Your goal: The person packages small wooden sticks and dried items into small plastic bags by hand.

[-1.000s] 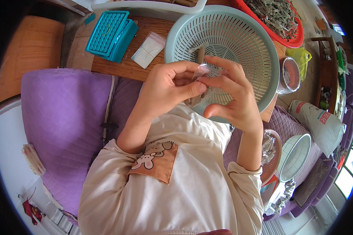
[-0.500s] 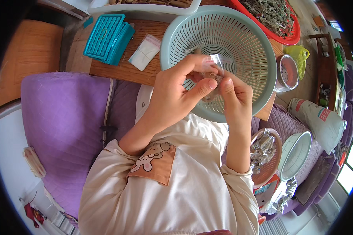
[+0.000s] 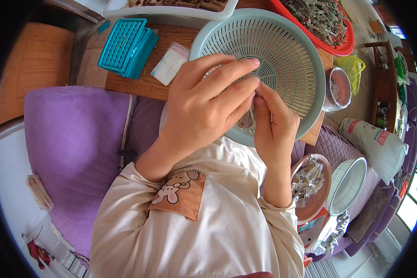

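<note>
Above a grey-green plastic colander (image 3: 314, 69), both hands meet at a small clear plastic bag (image 3: 246, 121). Something brownish shows through its film, too small to name. My left hand (image 3: 204, 99) lies across the bag's upper part, its back toward me, the index finger reaching out and the other fingertips meeting my right fingers. Its thumb is hidden. My right hand (image 3: 277, 120) pinches the bag's edge between thumb and index finger. Most of the bag is covered by my left hand. A stack of flat clear bags (image 3: 170, 64) lies on the wooden table left of the colander.
A teal lidded box (image 3: 125, 48) stands at the table's left. Behind are a white tray (image 3: 171, 13) of brown pieces and a red basket (image 3: 350, 39) of dried plant matter. At right stand a pink basket (image 3: 326, 185) of filled clear packets and a pale green basket (image 3: 347, 185).
My left hand has turned over the bag, its fingers now stretching across the top where its thumb showed before. The bag's clear upper end has gone out of sight.
</note>
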The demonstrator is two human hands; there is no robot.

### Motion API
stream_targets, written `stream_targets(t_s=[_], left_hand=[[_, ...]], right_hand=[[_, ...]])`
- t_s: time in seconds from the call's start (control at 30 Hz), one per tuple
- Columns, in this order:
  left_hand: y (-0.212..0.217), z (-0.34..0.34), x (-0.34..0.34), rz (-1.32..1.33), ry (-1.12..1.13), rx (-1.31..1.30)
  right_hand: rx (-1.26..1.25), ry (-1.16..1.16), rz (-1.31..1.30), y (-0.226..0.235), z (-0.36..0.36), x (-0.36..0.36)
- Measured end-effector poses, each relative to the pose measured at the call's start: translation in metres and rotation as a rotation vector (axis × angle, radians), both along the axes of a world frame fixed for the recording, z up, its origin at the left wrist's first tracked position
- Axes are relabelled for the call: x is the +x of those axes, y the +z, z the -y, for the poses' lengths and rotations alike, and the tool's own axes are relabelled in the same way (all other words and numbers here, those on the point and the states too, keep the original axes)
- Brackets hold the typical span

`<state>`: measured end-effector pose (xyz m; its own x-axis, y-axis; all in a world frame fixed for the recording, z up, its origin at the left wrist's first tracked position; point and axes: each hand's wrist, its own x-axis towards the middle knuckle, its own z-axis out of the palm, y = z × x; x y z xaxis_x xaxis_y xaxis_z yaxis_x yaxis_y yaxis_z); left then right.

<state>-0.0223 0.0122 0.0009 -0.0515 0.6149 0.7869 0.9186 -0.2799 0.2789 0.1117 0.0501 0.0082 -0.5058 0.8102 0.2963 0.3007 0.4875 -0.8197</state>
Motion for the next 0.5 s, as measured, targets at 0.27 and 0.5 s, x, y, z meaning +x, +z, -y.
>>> stream_targets(t_s=[0.27,0.5], left_hand=[[0.003,-0.002,-0.005,0.161,-0.076,-0.262],[-0.014,-0.003,-0.028,0.475,-0.047,-0.4]], right_hand=[[0.034,0.072,0.096,-0.008,-0.006,0.0],[-0.008,0.292,0.084,0.001,-0.001,0.007]])
